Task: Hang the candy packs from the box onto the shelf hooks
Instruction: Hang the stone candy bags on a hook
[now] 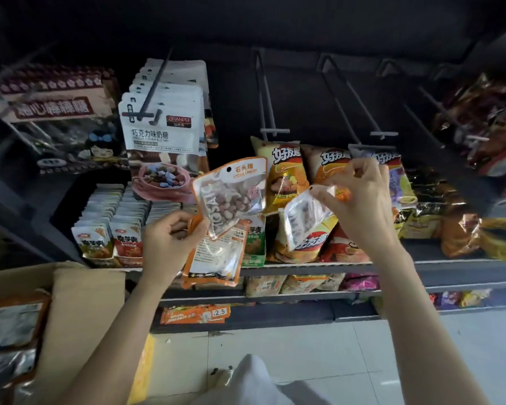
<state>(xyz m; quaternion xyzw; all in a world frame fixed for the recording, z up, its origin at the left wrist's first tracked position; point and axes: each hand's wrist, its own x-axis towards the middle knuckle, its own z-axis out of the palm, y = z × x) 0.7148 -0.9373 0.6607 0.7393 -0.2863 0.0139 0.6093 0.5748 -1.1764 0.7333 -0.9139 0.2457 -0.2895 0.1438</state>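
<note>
While your left hand (170, 244) holds its grip curled round the lower part of two orange-edged candy packs (225, 217), thumb on the front, the upper pack stands upright just above your fingers with its hang hole at the top and the second one hangs down below your palm. Your right hand (360, 200) is off to the right of that, its grip pinching the top corner of a third candy pack (304, 217) between thumb and fingertips (319, 192), so the clear pouch dangles tilted beneath them. Just above and behind this hand two bare shelf hooks (268, 112) jut out from the dark back panel, well clear of any pack you hold. Behind both hands a row of crisp bags (287, 171) stands on the shelf (392, 266). Up and to the left of your left grip a stack of white chocolate-candy bags (164, 135) already hangs on its own hook. Down by your left forearm sits the cardboard box (79, 302), with more orange packs visible inside
</note>
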